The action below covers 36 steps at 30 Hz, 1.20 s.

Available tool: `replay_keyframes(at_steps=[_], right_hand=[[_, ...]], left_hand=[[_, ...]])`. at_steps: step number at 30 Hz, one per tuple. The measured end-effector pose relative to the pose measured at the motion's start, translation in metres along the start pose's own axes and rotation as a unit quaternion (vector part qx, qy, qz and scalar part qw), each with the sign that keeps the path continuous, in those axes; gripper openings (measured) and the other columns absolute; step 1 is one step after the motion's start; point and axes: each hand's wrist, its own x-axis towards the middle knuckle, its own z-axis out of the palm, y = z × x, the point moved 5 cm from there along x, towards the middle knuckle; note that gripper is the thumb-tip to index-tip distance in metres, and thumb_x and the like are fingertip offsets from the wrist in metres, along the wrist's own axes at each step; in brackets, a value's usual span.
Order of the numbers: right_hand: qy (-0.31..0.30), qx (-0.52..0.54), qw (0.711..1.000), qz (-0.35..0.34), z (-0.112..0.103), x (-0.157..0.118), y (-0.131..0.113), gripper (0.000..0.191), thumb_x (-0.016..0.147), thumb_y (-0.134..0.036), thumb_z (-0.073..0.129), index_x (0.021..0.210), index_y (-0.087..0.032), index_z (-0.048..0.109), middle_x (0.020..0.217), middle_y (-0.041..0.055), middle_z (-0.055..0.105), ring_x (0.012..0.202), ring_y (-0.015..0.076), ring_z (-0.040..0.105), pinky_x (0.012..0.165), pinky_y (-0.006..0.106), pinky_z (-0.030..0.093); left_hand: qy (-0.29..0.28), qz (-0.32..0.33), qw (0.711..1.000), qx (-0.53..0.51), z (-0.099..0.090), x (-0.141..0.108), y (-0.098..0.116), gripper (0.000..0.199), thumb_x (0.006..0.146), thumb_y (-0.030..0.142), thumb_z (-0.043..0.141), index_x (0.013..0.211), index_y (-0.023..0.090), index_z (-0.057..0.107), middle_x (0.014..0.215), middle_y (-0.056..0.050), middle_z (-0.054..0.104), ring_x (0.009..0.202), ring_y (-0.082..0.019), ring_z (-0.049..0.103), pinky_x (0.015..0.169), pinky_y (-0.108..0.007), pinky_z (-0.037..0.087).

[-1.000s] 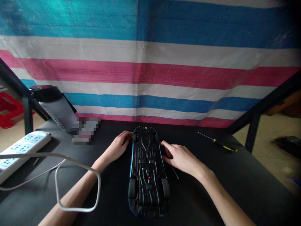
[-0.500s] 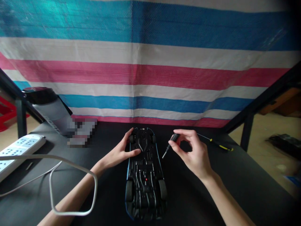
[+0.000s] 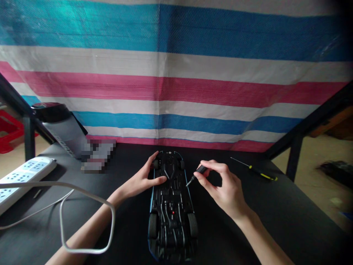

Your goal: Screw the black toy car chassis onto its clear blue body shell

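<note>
A blue toy car (image 3: 172,202) lies upside down on the black table, its dark underside and wheels facing up. My left hand (image 3: 147,175) grips the car's far left side, thumb across the underside and fingers along the edge. Between the thumb and fingers of my right hand (image 3: 223,182) is a small black screwdriver (image 3: 201,170), tilted down to the left. Its metal tip is at the car's right edge; whether it touches I cannot tell. A second screwdriver (image 3: 255,172), black and yellow with a thin shaft, rests on the table beyond my right hand.
At the left lie a white power strip (image 3: 27,169) and a looped white cable (image 3: 111,224) that crosses in front of my left forearm. A grey bottle with a black lid (image 3: 66,132) stands behind, beside a blurred-out flat item (image 3: 99,156). A striped sheet (image 3: 176,88) hangs along the table's back edge.
My right hand has come slightly down and left, bringing the screwdriver tip to the car's right edge. The left hand keeps its hold; the whole view has shifted a little.
</note>
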Motion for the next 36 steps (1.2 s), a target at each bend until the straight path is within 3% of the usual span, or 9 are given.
replay_keyframes(at_steps=[9, 13, 16, 22, 28, 32, 36], right_hand=[[-0.018, 0.036, 0.999, 0.002, 0.006, 0.002, -0.010, 0.040, 0.095, -0.017, 0.067, 0.131, -0.028, 0.054, 0.102, 0.0028, 0.069, 0.089, 0.0183, 0.069, 0.083, 0.034, 0.060], [-0.067, 0.135, 0.985, 0.089, 0.013, 0.003, -0.013, 0.030, 0.102, -0.019, 0.057, 0.130, -0.028, 0.052, 0.115, 0.0047, 0.068, 0.105, 0.0194, 0.067, 0.096, 0.039, 0.055], [-0.067, 0.191, 0.970, 0.135, 0.015, 0.002, -0.013, 0.025, 0.103, -0.019, 0.052, 0.127, -0.027, 0.050, 0.117, 0.0055, 0.068, 0.110, 0.0208, 0.065, 0.098, 0.043, 0.053], [0.038, 0.144, 0.987, 0.055, 0.006, 0.003, -0.017, 0.030, 0.091, -0.011, 0.071, 0.113, -0.027, 0.060, 0.110, 0.0039, 0.068, 0.104, 0.0210, 0.067, 0.090, 0.039, 0.056], [-0.049, 0.104, 0.992, 0.058, 0.013, 0.006, -0.020, 0.041, 0.101, -0.014, 0.051, 0.140, -0.028, 0.053, 0.129, 0.0077, 0.064, 0.116, 0.0231, 0.064, 0.101, 0.045, 0.052], [-0.001, 0.045, 0.999, -0.020, 0.008, 0.006, -0.027, 0.040, 0.094, -0.012, 0.067, 0.130, -0.027, 0.059, 0.115, 0.0054, 0.070, 0.107, 0.0229, 0.065, 0.091, 0.041, 0.054], [-0.011, 0.076, 0.997, 0.031, 0.010, 0.006, -0.021, 0.039, 0.098, -0.011, 0.058, 0.134, -0.026, 0.056, 0.115, 0.0055, 0.067, 0.102, 0.0205, 0.062, 0.089, 0.039, 0.052]], left_hand=[[0.002, 0.000, 1.000, 0.003, -0.001, 0.000, -0.002, 0.097, 0.090, 0.044, 0.072, 0.162, 0.030, 0.008, 0.163, -0.012, 0.036, 0.148, -0.030, 0.038, 0.125, -0.052, 0.026], [-0.003, -0.003, 1.000, 0.005, 0.000, -0.001, -0.002, 0.097, 0.091, 0.045, 0.070, 0.162, 0.030, 0.007, 0.163, -0.011, 0.035, 0.149, -0.029, 0.037, 0.126, -0.050, 0.026], [-0.007, -0.006, 1.000, 0.005, 0.000, -0.001, 0.001, 0.097, 0.091, 0.045, 0.070, 0.162, 0.029, 0.005, 0.163, -0.011, 0.035, 0.149, -0.028, 0.036, 0.126, -0.049, 0.025], [-0.008, -0.012, 1.000, 0.013, 0.000, -0.001, 0.003, 0.096, 0.091, 0.044, 0.070, 0.162, 0.029, 0.007, 0.166, -0.010, 0.029, 0.153, -0.029, 0.029, 0.127, -0.048, 0.023], [-0.007, 0.001, 1.000, 0.006, -0.001, 0.000, 0.000, 0.096, 0.091, 0.044, 0.070, 0.162, 0.028, 0.007, 0.165, -0.011, 0.031, 0.151, -0.030, 0.032, 0.127, -0.050, 0.023], [-0.009, 0.004, 1.000, 0.009, 0.000, -0.001, 0.001, 0.096, 0.093, 0.044, 0.069, 0.163, 0.027, 0.006, 0.166, -0.012, 0.030, 0.151, -0.030, 0.031, 0.127, -0.050, 0.021], [-0.012, -0.001, 1.000, 0.010, 0.000, -0.001, 0.001, 0.096, 0.093, 0.045, 0.068, 0.163, 0.028, 0.005, 0.166, -0.011, 0.028, 0.152, -0.030, 0.029, 0.127, -0.049, 0.023]])
